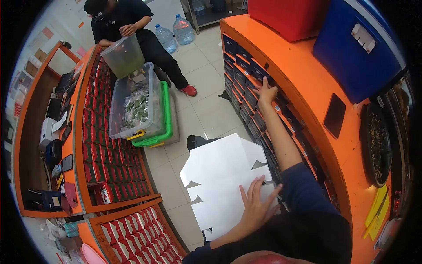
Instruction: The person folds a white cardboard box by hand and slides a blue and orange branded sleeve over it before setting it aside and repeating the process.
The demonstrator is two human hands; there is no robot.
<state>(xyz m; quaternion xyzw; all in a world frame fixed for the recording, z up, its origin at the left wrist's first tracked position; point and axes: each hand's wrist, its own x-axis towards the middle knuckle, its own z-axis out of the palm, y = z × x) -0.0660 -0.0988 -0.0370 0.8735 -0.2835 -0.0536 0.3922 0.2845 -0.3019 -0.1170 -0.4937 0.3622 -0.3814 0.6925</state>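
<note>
A large white die-cut cardboard sheet [220, 171], unfolded and with notched flaps, lies across my lap. My left hand [256, 204] rests on its right part, fingers spread. My right arm reaches forward along the curved orange shelf unit. At its upper rows my right hand [266, 93] has the index finger stretched out, with the fingertip right at a dark box [259, 71]. Nothing shows in that hand. Rows of similar dark boxes fill the shelf below and beside it.
On the orange counter [303, 66] stand a red bin [288, 17], a blue bin [351, 48], a phone [334, 115] and a dark round tray [377, 145]. At left are shelves of red boxes [112, 171] and a clear tub [136, 108] of packets. A person [149, 39] sits beyond, holding a container.
</note>
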